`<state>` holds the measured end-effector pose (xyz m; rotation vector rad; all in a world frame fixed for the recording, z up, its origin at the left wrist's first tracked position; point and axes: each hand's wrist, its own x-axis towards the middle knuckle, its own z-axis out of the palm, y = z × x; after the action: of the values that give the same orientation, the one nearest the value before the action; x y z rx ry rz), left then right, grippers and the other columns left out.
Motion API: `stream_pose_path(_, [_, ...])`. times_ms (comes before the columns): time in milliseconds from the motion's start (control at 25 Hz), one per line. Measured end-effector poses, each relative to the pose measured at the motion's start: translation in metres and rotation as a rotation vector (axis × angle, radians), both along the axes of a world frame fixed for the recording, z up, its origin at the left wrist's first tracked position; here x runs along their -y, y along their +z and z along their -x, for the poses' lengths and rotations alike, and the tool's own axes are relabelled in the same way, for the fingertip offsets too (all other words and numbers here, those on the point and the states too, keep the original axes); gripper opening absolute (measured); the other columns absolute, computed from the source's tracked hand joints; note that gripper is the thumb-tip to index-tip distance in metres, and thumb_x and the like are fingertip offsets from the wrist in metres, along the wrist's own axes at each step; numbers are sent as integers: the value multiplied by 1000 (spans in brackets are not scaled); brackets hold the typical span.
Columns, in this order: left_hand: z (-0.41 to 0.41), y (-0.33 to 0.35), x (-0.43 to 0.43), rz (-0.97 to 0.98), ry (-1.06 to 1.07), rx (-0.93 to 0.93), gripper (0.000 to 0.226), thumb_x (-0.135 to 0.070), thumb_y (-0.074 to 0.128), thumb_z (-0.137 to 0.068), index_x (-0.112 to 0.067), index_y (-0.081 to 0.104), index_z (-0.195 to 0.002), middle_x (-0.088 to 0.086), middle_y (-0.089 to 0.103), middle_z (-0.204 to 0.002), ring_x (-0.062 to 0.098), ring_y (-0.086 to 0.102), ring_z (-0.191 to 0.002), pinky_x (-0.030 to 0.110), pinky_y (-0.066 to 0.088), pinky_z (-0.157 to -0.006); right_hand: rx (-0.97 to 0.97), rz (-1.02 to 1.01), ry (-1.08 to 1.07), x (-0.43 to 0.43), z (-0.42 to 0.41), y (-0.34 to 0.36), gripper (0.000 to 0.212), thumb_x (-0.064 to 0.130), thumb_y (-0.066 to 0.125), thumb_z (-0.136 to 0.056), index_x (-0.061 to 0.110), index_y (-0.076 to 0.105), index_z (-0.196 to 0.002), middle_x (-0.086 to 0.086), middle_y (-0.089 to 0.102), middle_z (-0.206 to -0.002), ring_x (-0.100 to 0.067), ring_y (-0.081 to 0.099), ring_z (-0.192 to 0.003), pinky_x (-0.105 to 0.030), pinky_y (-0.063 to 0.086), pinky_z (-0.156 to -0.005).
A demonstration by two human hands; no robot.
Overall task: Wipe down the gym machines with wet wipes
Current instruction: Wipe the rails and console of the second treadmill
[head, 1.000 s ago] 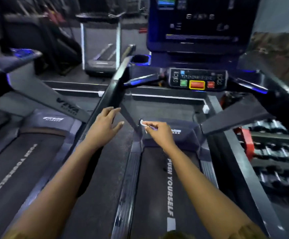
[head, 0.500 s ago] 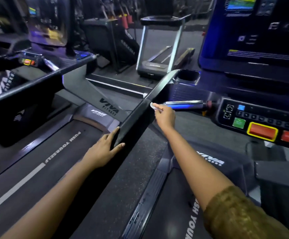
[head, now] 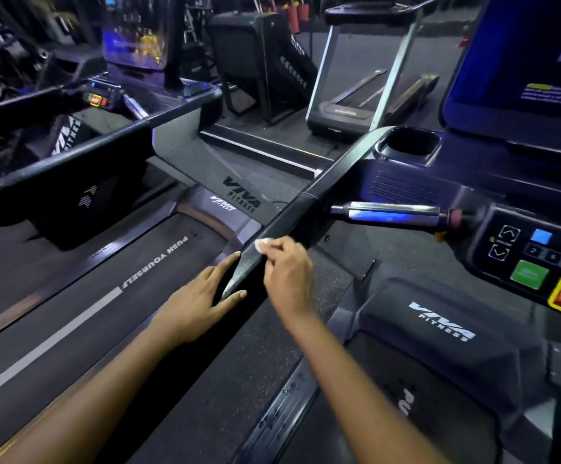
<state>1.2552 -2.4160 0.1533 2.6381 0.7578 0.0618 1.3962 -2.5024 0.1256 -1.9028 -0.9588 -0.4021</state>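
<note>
**Inspector:** Location of the wet wipe (head: 261, 245)?

**Assistant:** On the top face of the black treadmill handrail (head: 322, 189), near its lower end (small, white, partly covered by fingertips).

**Inspector:** Right grip (head: 287, 269)?

**Assistant:** Pinching the wet wipe between thumb and fingertips, and holding it against the treadmill handrail.

**Inspector:** Left grip (head: 202, 293)?

**Assistant:** Spread, with fingers straight. It lies against the rail's left side, just beside the wipe, and holds nothing.
</note>
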Motion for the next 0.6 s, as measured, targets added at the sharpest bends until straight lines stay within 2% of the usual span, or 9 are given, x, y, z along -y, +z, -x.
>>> stream_pose_path(80, [0, -1, 0, 17, 9, 9, 78, -80, 30, -76, -53, 5, -144, -12, 38, -145, 13, 44, -128, 30, 40, -95, 15, 41, 123, 10, 33, -3, 31, -1, 64, -74, 13, 72, -101, -4, 64, -86, -22, 57, -73, -28, 50, -65])
stream_pose_path(160, [0, 0, 0, 15, 12, 5, 75, -79, 30, -77, -55, 4, -143, -12, 37, -146, 13, 44, -129, 31, 40, -97, -10, 25, 245, 17, 27, 2, 32, -1, 61, -75, 13, 72, -102, -4, 66, -89, -23, 58, -76, -28, 50, -71])
stream_pose_path(240, [0, 0, 0, 5, -6, -10, 79, -82, 22, -71, -56, 1, -143, -13, 35, -147, 13, 42, -130, 32, 39, -99, -72, -14, 196, 12, -17, 12, 33, -7, 59, -75, 10, 73, -100, -8, 68, -90, -26, 60, -78, -30, 49, -76])
stream_pose_path(320, [1, 0, 0, 15, -19, -7, 80, -84, 19, -69, -58, -2, -142, -14, 34, -147, 13, 42, -130, 31, 39, -100, -86, 15, 38, 0, -75, 25, 30, -7, 56, -79, 7, 73, -100, -12, 68, -93, -31, 61, -82, -34, 50, -79])
stream_pose_path(440, [1, 0, 0, 8, -19, -6, 79, -83, 20, -70, -58, -3, -141, -14, 36, -145, 13, 43, -128, 31, 39, -100, 10, 350, -14, -18, -133, 37, 28, 7, 44, -94, 5, 68, -109, -12, 64, -107, -31, 54, -99, -34, 44, -83])
stream_pose_path(520, [1, -1, 0, -6, -12, -11, 76, -81, 24, -75, -58, -3, -142, -14, 36, -145, 13, 44, -128, 31, 39, -98, 83, 584, 11, -25, -133, 39, 33, 13, 35, -99, 5, 62, -117, -10, 58, -115, -27, 47, -108, -33, 41, -84])
stream_pose_path(600, [1, -1, 0, -12, -8, -12, 73, -80, 25, -77, -59, -4, -140, -14, 35, -146, 14, 44, -128, 31, 40, -97, 141, 596, 31, -23, -118, 38, 35, 16, 33, -100, 4, 60, -119, -10, 57, -114, -26, 46, -108, -33, 42, -83])
